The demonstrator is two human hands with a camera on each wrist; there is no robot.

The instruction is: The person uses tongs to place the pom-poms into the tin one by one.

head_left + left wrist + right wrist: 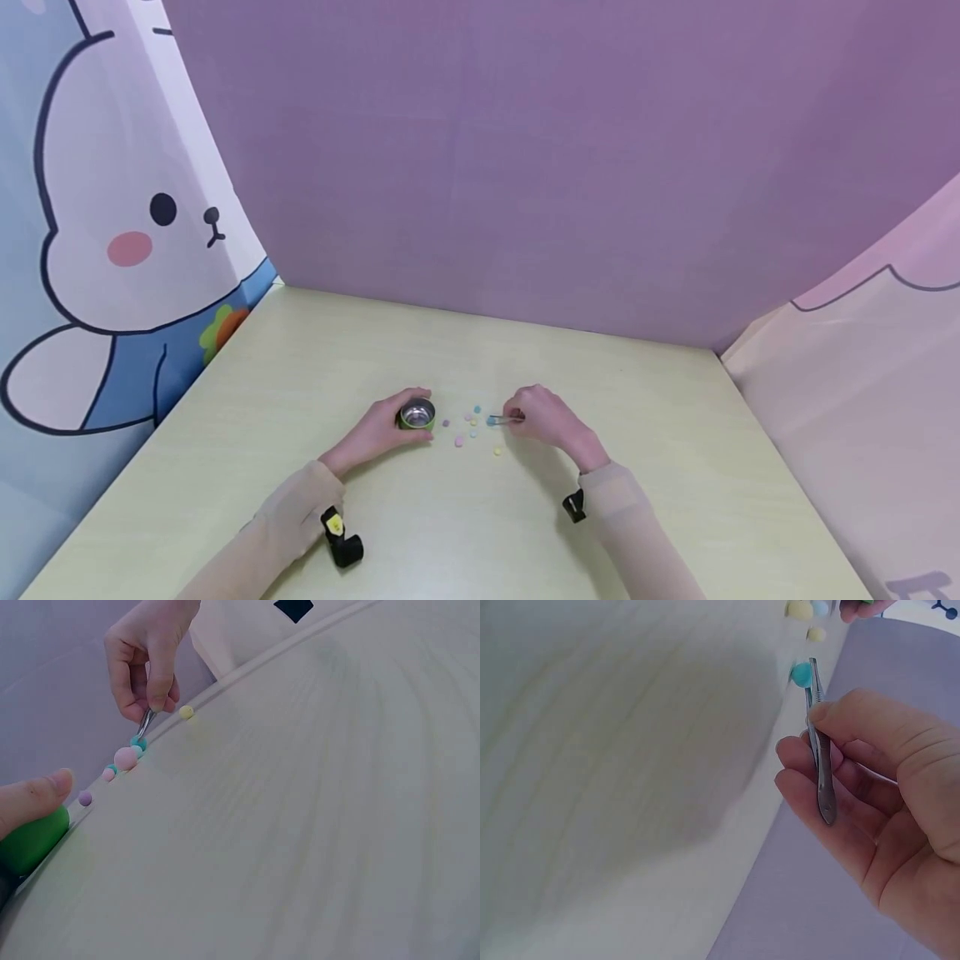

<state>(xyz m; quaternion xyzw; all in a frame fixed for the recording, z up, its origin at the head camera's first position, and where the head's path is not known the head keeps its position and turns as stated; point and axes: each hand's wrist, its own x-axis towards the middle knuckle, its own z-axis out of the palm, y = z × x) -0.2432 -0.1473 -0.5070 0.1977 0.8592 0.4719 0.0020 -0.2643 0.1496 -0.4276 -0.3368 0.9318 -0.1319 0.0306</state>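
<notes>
On the left, my left hand holds a small metal-lined cup, fingers and thumb around its sides. Its outside looks green in the left wrist view, and the cup stands upright on the table. My right hand pinches metal tweezers between thumb and fingers. At the tweezers' tips is a teal ball, level with the tabletop balls. Between the hands lie several small pastel balls, among them a purple ball, a large pink ball and a yellow ball.
The pale wooden table reaches back to a purple cloth wall. A curtain with a cartoon rabbit hangs at the left, a pink and cream curtain at the right. Black wrist cameras sit at both sleeves.
</notes>
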